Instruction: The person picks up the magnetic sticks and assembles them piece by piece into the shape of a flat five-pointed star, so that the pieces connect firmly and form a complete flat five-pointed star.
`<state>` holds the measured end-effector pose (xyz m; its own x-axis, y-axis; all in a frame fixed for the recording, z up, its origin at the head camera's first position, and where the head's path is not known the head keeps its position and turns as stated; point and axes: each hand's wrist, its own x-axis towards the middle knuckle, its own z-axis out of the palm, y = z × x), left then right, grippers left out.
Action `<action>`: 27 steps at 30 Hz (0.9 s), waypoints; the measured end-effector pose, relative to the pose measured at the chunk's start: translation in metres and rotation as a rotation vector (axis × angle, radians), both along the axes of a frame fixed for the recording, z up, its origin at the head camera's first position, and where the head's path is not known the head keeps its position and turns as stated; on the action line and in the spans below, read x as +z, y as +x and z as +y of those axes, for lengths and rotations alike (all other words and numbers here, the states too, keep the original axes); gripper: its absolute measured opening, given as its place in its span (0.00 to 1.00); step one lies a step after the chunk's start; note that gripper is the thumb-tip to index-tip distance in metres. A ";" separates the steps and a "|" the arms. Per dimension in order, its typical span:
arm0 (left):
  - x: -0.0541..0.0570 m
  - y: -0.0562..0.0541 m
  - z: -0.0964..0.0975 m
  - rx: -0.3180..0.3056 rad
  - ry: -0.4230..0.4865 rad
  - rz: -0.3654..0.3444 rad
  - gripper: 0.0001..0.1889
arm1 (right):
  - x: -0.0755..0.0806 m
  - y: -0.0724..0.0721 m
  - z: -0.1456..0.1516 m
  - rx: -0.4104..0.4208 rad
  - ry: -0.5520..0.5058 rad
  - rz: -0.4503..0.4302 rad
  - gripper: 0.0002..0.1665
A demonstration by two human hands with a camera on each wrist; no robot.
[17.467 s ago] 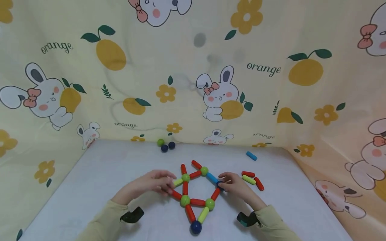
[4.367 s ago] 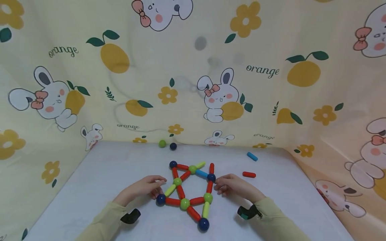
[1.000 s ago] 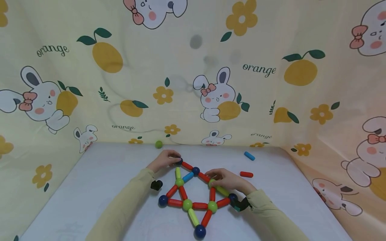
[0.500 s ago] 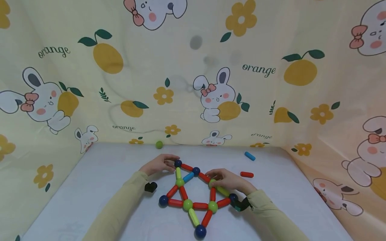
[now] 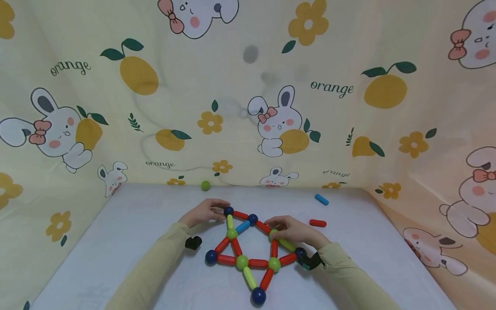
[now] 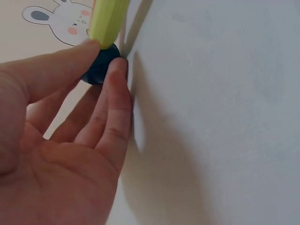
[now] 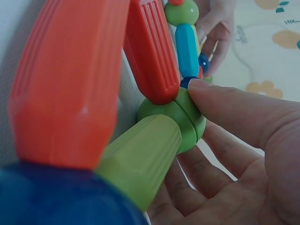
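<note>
On the white tabletop lies a star-like frame of colored rods (image 5: 257,263) and balls from a building toy. At its far left point, my left hand (image 5: 205,212) pinches a dark blue ball (image 5: 229,211) between thumb and fingers. A yellow-green rod (image 5: 230,222) and a red rod (image 5: 240,215) meet that ball. My right hand (image 5: 296,230) grips a green ball (image 7: 187,129) on the frame's right side, thumb on top and fingers behind it. Red rods and a yellow-green rod (image 7: 140,150) join this ball. Near me, another dark blue ball (image 5: 258,296) forms the front point.
A loose green ball (image 5: 206,185) sits by the back curtain (image 5: 232,107). To the right lie a loose blue rod (image 5: 321,199) and a loose red rod (image 5: 317,223). The patterned curtain closes in the back and both sides.
Over the last second my left hand brought the dark blue ball slightly left and nearer, onto the yellow-green rod's end. Earlier, the frame was turned differently, with more loose pieces around; my right hand stays put lately.
</note>
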<state>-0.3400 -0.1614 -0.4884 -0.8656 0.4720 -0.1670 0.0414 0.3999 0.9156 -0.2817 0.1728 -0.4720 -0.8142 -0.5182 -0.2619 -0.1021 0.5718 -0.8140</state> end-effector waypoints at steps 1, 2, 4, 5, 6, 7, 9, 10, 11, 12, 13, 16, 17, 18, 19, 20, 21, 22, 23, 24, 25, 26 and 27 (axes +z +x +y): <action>0.001 0.002 -0.001 0.000 -0.005 0.006 0.27 | 0.000 -0.001 0.000 -0.001 -0.001 -0.001 0.25; 0.001 0.004 -0.003 0.001 -0.009 0.007 0.27 | 0.000 -0.001 0.000 0.001 -0.002 -0.001 0.25; 0.002 0.009 -0.006 0.003 -0.011 0.007 0.28 | -0.001 -0.001 0.000 0.006 -0.006 -0.001 0.25; 0.003 0.012 -0.008 0.004 -0.011 0.010 0.28 | -0.001 -0.001 0.000 0.008 -0.008 -0.002 0.25; 0.003 0.015 -0.010 0.006 -0.015 0.011 0.28 | -0.001 -0.001 0.000 0.009 -0.010 -0.006 0.25; 0.003 0.019 -0.012 0.008 -0.020 0.015 0.28 | -0.001 -0.001 0.001 0.011 -0.012 -0.008 0.25; 0.004 0.027 -0.016 -0.002 -0.012 0.005 0.29 | 0.000 -0.001 0.002 0.018 -0.015 -0.012 0.25; 0.004 0.031 -0.018 -0.009 -0.005 -0.003 0.29 | 0.000 -0.001 0.002 0.021 -0.018 -0.015 0.25; 0.005 0.035 -0.019 -0.022 0.006 -0.012 0.29 | 0.000 -0.001 0.003 0.025 -0.020 -0.017 0.25; 0.006 0.040 -0.021 -0.037 0.012 -0.023 0.30 | 0.001 -0.001 0.003 0.031 -0.020 -0.018 0.25; 0.007 0.045 -0.022 -0.054 0.024 -0.032 0.30 | 0.001 -0.001 0.004 0.036 -0.022 -0.020 0.26; 0.010 0.061 -0.023 -0.105 0.055 -0.065 0.32 | 0.001 -0.002 0.007 0.053 -0.033 -0.028 0.26; 0.011 0.066 -0.024 -0.120 0.060 -0.074 0.32 | 0.002 -0.002 0.008 0.058 -0.040 -0.030 0.26; 0.011 0.071 -0.024 -0.130 0.066 -0.086 0.32 | 0.002 -0.002 0.008 0.065 -0.045 -0.032 0.26; 0.012 0.076 -0.024 -0.137 0.076 -0.102 0.33 | 0.003 -0.002 0.008 0.069 -0.053 -0.035 0.26; 0.012 0.080 -0.025 -0.145 0.082 -0.117 0.33 | 0.004 -0.002 0.009 0.075 -0.058 -0.036 0.26; 0.012 0.085 -0.025 -0.151 0.085 -0.128 0.33 | 0.004 -0.002 0.009 0.079 -0.062 -0.038 0.26; 0.012 0.089 -0.025 -0.152 0.086 -0.139 0.33 | 0.005 -0.001 0.008 0.082 -0.065 -0.042 0.26; 0.012 0.093 -0.026 -0.150 0.085 -0.148 0.34 | 0.005 -0.001 0.008 0.083 -0.067 -0.044 0.26; 0.012 0.097 -0.026 -0.147 0.085 -0.153 0.34 | 0.005 -0.001 0.008 0.082 -0.065 -0.045 0.26; 0.011 0.100 -0.025 -0.142 0.080 -0.150 0.34 | 0.005 0.000 0.008 0.080 -0.064 -0.046 0.26; 0.011 0.103 -0.025 -0.138 0.073 -0.142 0.34 | 0.006 0.000 0.008 0.080 -0.063 -0.046 0.26; 0.011 0.105 -0.025 -0.132 0.069 -0.134 0.34 | 0.006 0.001 0.009 0.078 -0.061 -0.045 0.25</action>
